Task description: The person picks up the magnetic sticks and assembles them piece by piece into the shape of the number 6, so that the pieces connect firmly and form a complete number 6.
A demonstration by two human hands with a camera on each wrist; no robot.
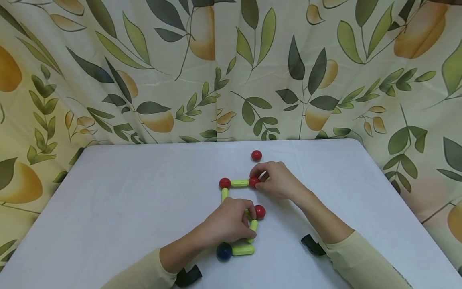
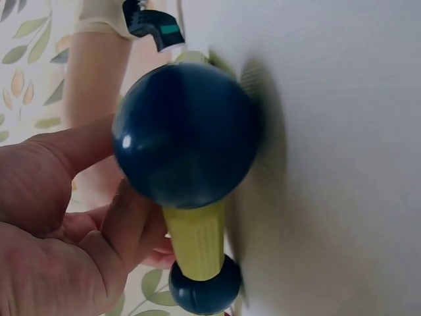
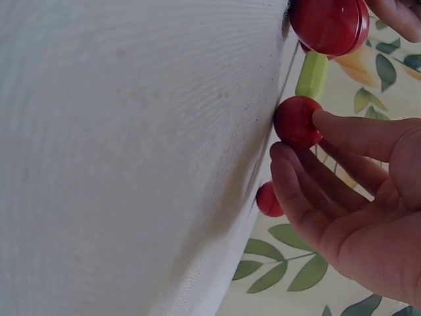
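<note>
My right hand [image 1: 276,180] pinches a red ball [image 1: 254,183] at the end of a yellow-green rod [image 1: 240,183]; the right wrist view shows this red ball [image 3: 297,123] between thumb and fingers. At the rod's other end is another red ball [image 1: 224,183]. My left hand [image 1: 231,220] curls over the middle of the shape, thumb and index finger about a slanting yellow-green rod [image 1: 254,226] beside a red ball [image 1: 260,212]. In the left wrist view a large blue ball [image 2: 187,135] partly hides the fingers; a rod [image 2: 197,242] joins it to another blue ball [image 2: 206,286].
One loose red ball [image 1: 256,155] lies beyond my right hand. A rod [image 1: 243,250] extends from the near blue ball [image 1: 224,251]. Everything lies on a white-covered table [image 1: 137,192], with a leaf-and-fruit patterned curtain [image 1: 252,80] behind it.
</note>
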